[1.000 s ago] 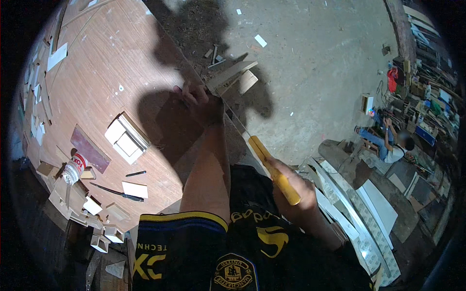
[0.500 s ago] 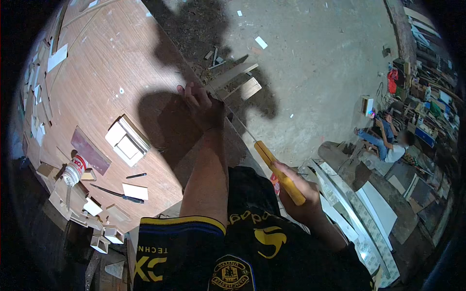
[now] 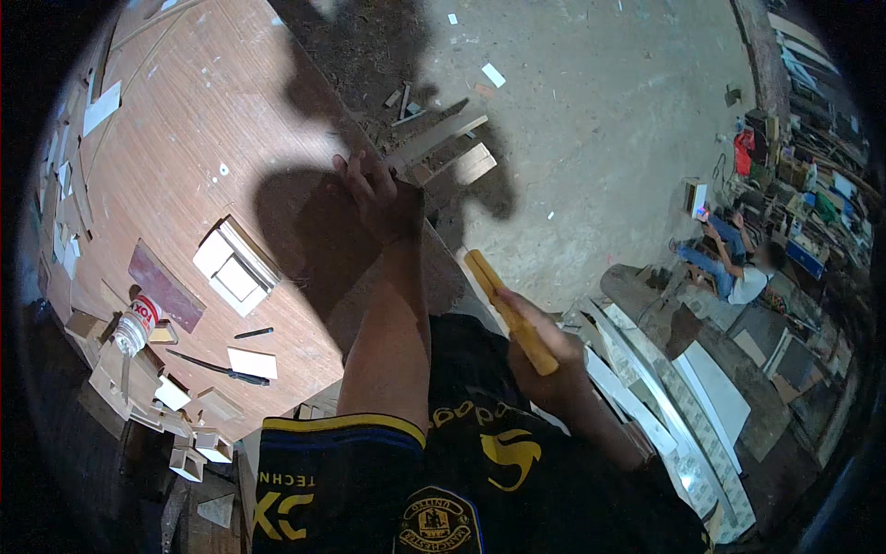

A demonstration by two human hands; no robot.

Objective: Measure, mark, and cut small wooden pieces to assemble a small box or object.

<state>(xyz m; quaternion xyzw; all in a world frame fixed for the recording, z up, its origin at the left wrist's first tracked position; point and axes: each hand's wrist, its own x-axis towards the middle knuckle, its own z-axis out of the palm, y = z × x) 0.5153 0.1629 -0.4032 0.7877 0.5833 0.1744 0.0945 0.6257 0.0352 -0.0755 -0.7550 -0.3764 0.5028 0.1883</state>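
Observation:
At the right edge of the wooden bench (image 3: 185, 175), my left hand (image 3: 380, 198) presses down with its fingers apart. What lies beneath the palm is dark and hidden. My right hand (image 3: 544, 355) is wrapped round the yellow wooden handle (image 3: 512, 314) of what looks like a hand saw, held beyond the bench edge. Its thin blade is seen nearly edge-on, running toward my left hand, and is hard to make out. Past my left fingertips are a long board (image 3: 438, 140) and a short pale block (image 3: 476, 163); I cannot tell whether they touch the hand.
On the bench are a stack of pale wooden pieces (image 3: 235, 265), a reddish-brown board (image 3: 166, 286), a white jar (image 3: 138, 323), a dark-handled knife (image 3: 217, 367) and a pen (image 3: 254, 333). Long panels (image 3: 664, 397) lie at right. Another person (image 3: 734, 263) sits at far right.
My right hand and the yellow handle have moved back toward my body and a little to the left. My left hand stays nearly where it was. The view has shifted slightly.

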